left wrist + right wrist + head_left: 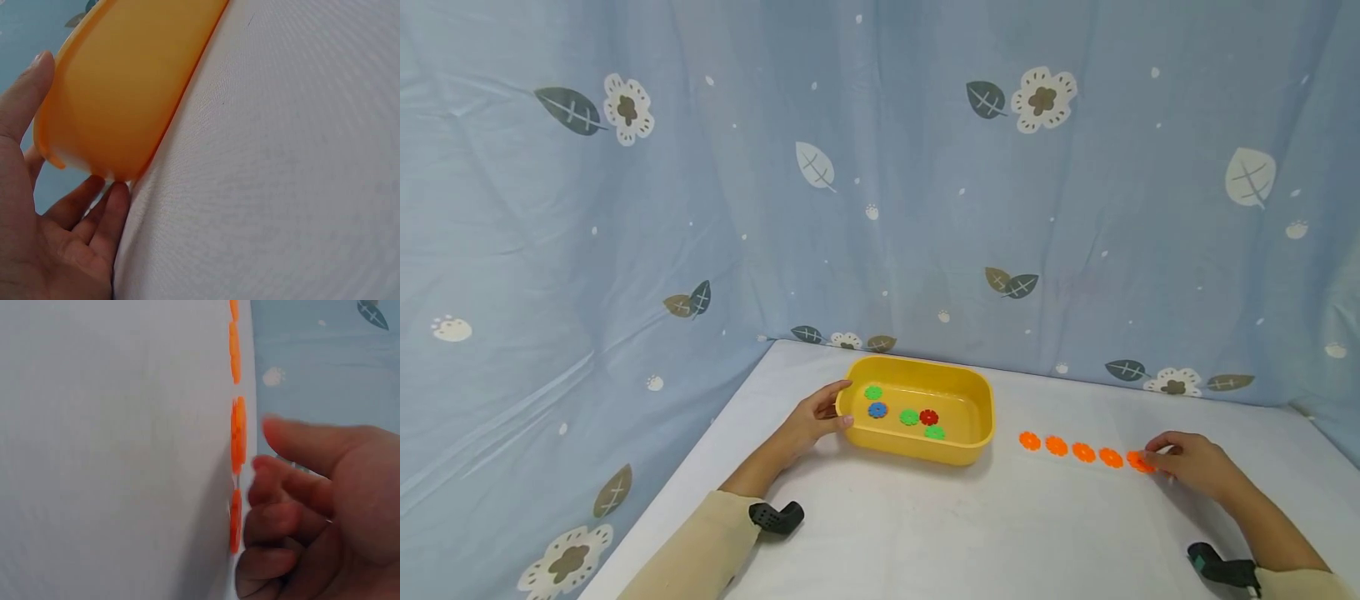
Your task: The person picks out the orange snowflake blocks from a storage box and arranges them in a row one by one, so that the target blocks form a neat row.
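A yellow plastic tub [917, 450] stands on the white-covered table with several flower-shaped discs inside: green [909, 417], blue [877, 410] and red [928, 417]. My left hand [805, 427] grips its left end, thumb and fingers spread around the wall. To the right lies a row of orange flower discs [1083, 452]. At the row's right end my right hand [1197, 465] hovers with fingertips close to the last orange discs [240, 434], which overlap each other. In the right wrist view nothing shows between thumb and index finger, and the other fingers are loosely bent.
A blue curtain [910, 208] with leaf and flower prints hangs behind the table and along its left side. Black wrist devices [777, 517] sit at both sleeve cuffs. White cloth [970, 533] covers the table.
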{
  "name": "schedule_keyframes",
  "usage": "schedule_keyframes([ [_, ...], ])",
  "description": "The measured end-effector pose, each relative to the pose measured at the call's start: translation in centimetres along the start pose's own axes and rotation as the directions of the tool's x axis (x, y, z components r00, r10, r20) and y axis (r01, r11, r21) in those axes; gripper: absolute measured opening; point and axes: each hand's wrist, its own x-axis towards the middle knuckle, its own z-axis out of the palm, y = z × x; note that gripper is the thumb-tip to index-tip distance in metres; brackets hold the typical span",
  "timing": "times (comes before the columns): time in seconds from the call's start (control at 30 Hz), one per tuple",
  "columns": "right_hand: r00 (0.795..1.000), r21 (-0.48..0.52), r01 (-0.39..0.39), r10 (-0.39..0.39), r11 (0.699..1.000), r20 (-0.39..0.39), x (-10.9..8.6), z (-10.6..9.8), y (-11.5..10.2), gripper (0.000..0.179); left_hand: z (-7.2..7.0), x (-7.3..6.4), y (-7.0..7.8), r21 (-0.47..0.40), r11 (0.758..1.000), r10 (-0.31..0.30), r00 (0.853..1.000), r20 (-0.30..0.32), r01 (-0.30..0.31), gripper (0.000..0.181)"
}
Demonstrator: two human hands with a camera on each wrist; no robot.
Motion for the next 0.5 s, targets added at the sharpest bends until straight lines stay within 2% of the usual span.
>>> schedule_keyframes([
  [0.13, 0.999, -0.019, 0.001, 0.0, 1.0, 0.038, 0.3, 0.3, -0.2, 0.042, 0.1, 0.0, 0.2, -0.003, 1.0, 0.0, 1.0, -0.004, 0.0, 0.068],
  [0.3, 0.999, -0.038, -0.024, 0.025, 0.999, 0.038, 0.3, -0.1, -0.1, 0.047, 0.2, 0.1, 0.3, 0.002, 1.0, -0.007, 1.0, -0.007, 0.007, 0.067],
  [0.5, 0.998, -0.058, -0.067, 0.068, 0.996, 0.009, -0.2, -1.0, 1.6, 0.051, 0.3, 0.1, 0.4, 0.006, 1.0, -0.016, 1.0, 0.002, 0.016, 0.068],
])
